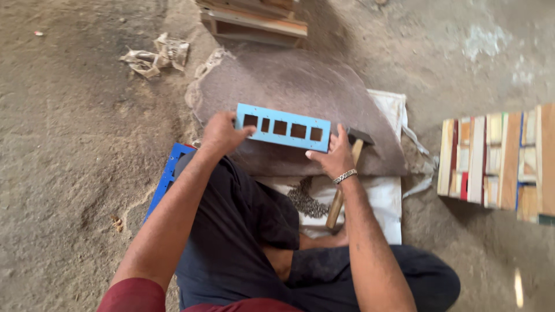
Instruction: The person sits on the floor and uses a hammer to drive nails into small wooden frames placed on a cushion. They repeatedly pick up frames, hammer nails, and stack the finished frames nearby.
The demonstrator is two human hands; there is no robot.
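You had the light blue panel [282, 127] gripped at both ends in mid-frame, left hand [221, 133] on its left end, right hand [336, 155] on its right, over the grey slab [300, 86]. All five square holes looked already cut. One hammer [346, 173] lay untouched under your right wrist, one darker blue panel [167, 173] waited lower left, and stacked boards [497, 162] sat right.

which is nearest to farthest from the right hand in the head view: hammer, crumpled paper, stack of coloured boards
1. hammer, right beside and under the right hand
2. stack of coloured boards, off to the right
3. crumpled paper, far upper left
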